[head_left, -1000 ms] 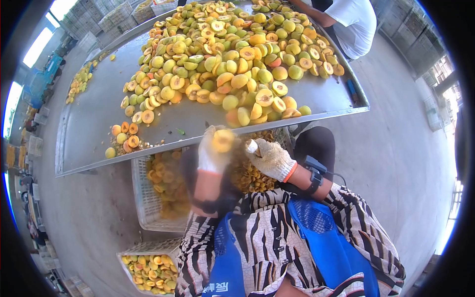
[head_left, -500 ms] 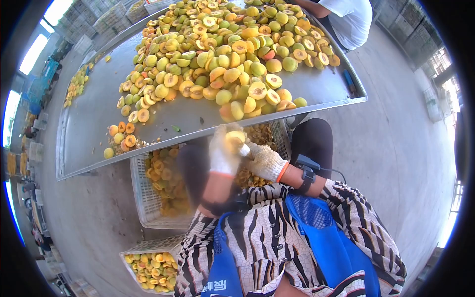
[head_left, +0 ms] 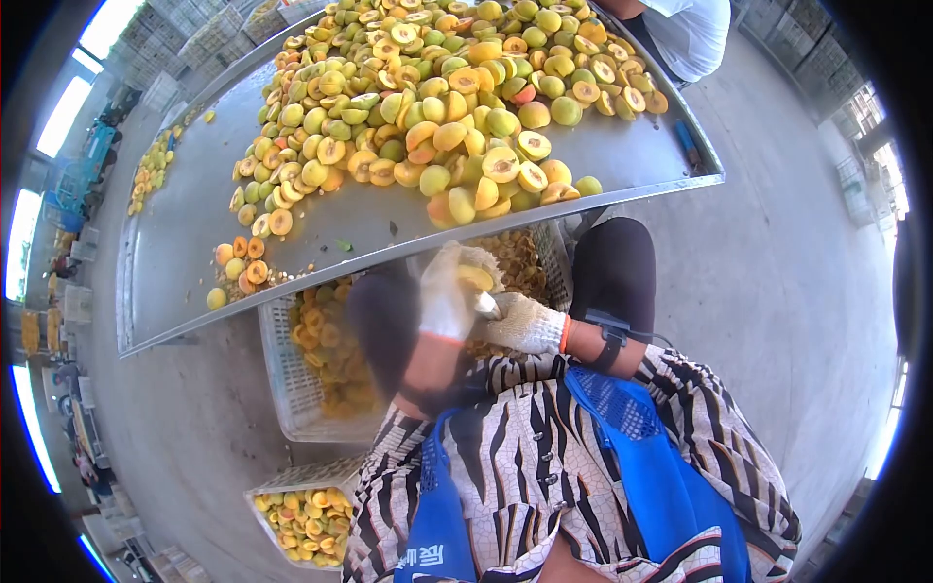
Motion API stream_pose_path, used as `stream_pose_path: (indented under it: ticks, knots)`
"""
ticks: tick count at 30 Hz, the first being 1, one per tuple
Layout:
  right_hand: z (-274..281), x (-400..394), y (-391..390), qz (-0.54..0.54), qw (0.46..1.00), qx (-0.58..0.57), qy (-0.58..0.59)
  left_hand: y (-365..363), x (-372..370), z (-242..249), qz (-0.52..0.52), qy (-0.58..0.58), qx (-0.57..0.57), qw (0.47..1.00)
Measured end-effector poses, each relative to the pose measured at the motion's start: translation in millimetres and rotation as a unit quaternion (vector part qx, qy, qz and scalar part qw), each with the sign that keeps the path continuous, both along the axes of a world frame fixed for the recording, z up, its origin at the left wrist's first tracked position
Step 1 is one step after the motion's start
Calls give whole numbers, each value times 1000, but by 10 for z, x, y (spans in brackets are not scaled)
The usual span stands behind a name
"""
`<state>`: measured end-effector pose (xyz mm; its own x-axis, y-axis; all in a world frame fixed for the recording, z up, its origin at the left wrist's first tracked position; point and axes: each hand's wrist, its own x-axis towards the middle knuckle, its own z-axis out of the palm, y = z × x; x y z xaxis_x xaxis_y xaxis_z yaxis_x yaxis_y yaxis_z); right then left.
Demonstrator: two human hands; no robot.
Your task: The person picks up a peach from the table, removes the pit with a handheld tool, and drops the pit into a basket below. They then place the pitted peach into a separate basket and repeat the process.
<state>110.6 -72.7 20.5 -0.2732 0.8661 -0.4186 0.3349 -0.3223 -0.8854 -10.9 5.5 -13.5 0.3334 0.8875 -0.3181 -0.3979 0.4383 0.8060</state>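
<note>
In the head view, my left hand (head_left: 445, 296), in a white knit glove and blurred by motion, is closed around a yellow peach half (head_left: 475, 279). My right hand (head_left: 528, 325), gloved too, is closed just beside it. A small pale tool (head_left: 488, 306) pokes from its fingers toward the fruit; its exact kind cannot be made out. Both hands are over my lap, just below the near edge of a metal table (head_left: 321, 228). On that table lies a large heap of halved yellow-green peaches (head_left: 428, 107), several with brown pits showing.
Beneath the hands and table edge stands a white crate (head_left: 292, 384) of peach pieces. Another crate (head_left: 282, 478) of halves stands lower left. A blue-handled object (head_left: 687, 143) lies at the table's right corner. A person in a white shirt (head_left: 692, 39) sits at the far right side.
My left hand has shifted slightly right and tilted with the peach half. The right hand stays close beside it. The view has moved a little; the heap looks unchanged.
</note>
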Motion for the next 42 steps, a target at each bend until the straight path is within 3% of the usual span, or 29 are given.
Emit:
stream_pose_path:
  ticks: [1, 3, 6, 8, 10, 12, 13, 14, 15, 17, 19, 20, 21, 23, 24, 27, 30, 34, 36, 38, 42]
  knots:
    - [-5, 13, 2, 2, 1000, -28, 15, 49, -8, -156, -3, 31, 58, 998]
    - [-197, 43, -33, 6, 998, -32, 55, 71, -76, -320, -42, 59, 69, 995]
    - [-156, 154, -47, 81, 995, -50, 40, 0, -76, 80, -114, 18, -49, 992]
    - [-365, 212, -133, 73, 981, 7, 178, -25, -62, 110, -112, -49, -103, 987]
    - [-238, 272, -134, 77, 963, -57, 250, -14, -93, -9, -130, -27, -46, 990]
    - [22, 389, -96, 95, 932, -242, 254, 10, -108, -16, -144, -49, -25, 988]
    - [-142, 359, -142, 84, 917, -196, 336, 11, -112, 33, -152, -81, -35, 984]
    - [-130, 392, -150, 80, 916, -192, 343, 17, -103, 81, -159, -114, -45, 980]
    - [-40, 437, -129, 75, 915, -187, 350, 97, -174, -58, -155, -19, 52, 986]
    - [60, 528, -66, 60, 931, -195, 303, 180, -289, -80, -108, 155, 224, 956]
    - [188, 475, 13, 27, 972, -160, 168, 197, -516, 138, -37, 215, 297, 930]
    - [222, 460, 49, 9, 985, -141, 101, 205, -737, 188, 11, 216, 285, 934]
    - [189, 536, 44, 4, 965, -180, 190, 213, -958, 237, 60, 215, 273, 936]
    - [247, 507, 59, 3, 982, -125, 138, 266, -1374, 308, 171, 290, 222, 915]
    - [262, 490, 62, 2, 989, -98, 113, 302, -1525, 348, 216, 357, 185, 890]
    - [175, 454, 104, -27, 993, -36, 108, 461, -1758, 240, 266, 534, 235, 767]
    - [56, 336, 144, -72, 994, 6, 79, 598, -1218, 425, 178, 445, 197, 855]
    - [118, 317, 223, -135, 990, -28, 33, 1150, -455, -37, 56, 414, 216, 882]
    - [231, 337, 191, -169, 985, -24, 34, 1325, -50, -86, 32, 453, 214, 865]
    - [108, 371, 114, -189, 980, 1, 57, 1395, 213, -31, 3, 587, 301, 752]
    - [124, 433, 31, -220, 972, -44, 64, 1504, 279, -38, -8, 593, 313, 742]
